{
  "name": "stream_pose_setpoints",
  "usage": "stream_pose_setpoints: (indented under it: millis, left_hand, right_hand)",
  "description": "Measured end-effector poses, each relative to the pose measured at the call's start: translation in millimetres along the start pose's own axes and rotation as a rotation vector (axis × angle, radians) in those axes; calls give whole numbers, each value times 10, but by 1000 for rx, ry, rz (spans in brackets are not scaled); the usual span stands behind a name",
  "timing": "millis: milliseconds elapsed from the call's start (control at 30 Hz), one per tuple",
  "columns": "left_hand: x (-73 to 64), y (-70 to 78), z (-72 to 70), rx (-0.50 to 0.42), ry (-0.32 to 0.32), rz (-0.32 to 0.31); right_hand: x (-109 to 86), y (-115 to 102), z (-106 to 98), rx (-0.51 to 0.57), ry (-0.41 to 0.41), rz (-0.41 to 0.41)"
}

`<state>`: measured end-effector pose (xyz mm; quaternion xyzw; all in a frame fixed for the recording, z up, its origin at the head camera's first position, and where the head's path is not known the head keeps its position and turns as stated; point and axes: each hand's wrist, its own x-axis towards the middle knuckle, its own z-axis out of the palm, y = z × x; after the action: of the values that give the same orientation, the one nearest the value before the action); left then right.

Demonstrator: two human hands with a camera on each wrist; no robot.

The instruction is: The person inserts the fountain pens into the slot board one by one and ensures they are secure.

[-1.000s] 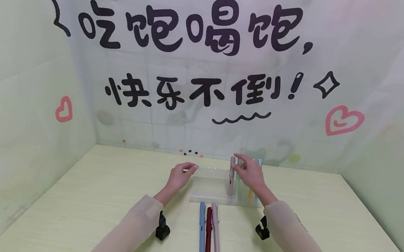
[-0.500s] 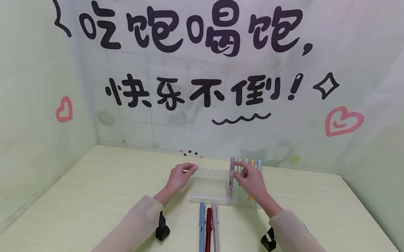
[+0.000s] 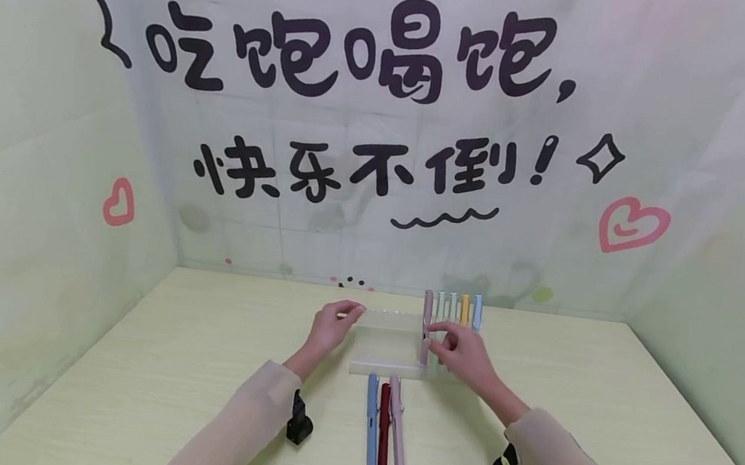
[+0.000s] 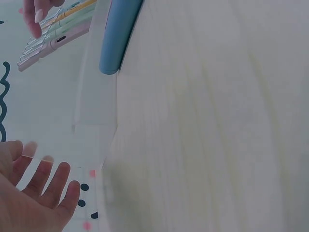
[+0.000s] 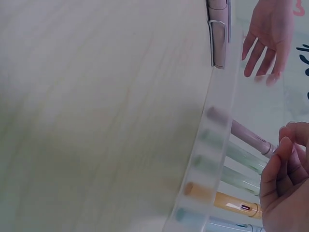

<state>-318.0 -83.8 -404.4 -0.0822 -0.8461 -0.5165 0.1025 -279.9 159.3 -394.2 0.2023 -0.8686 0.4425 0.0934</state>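
My left hand [image 3: 333, 325] pinches the top left corner of a clear plastic pen rack [image 3: 378, 369], its thumb in front and fingers behind the panel in the left wrist view. A mauve pen [image 3: 428, 306] stands upright in the rack. Beside that pen's lower half is my right hand [image 3: 465, 356], its index and thumb tips overlapping the pen's right edge. In the right wrist view these fingers [image 5: 285, 159] are curled near the mauve pen; I cannot tell whether they grip it. To the right stand two pale green pens, an orange pen [image 3: 465, 309] and a light blue pen [image 3: 477, 312].
In front of the rack a blue pen [image 3: 372, 422], a dark red pen [image 3: 383, 438] and a lilac pen [image 3: 397, 424] lie side by side on the pale wooden table [image 3: 228, 369]. A printed cloth [image 3: 317, 242] hangs behind, with side walls left and right.
My right hand has slid down along the mauve pen from its top toward its lower half, uncovering the pens behind. The left hand, the rack and the lying pens have stayed put.
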Motion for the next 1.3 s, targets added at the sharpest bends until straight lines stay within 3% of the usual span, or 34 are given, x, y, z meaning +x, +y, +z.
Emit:
stream_pose_setpoints:
  millis: [733, 1100, 1300]
  left_hand:
    - [43, -34, 31, 9, 9, 12]
    - [43, -26, 41, 9, 23, 17]
    - [43, -23, 53, 0, 21, 2]
  right_hand:
    - [-176, 107, 125, 88, -178, 18]
    - [-229, 64, 222, 61, -294, 59]
    - [-214, 31, 298, 2, -317, 18]
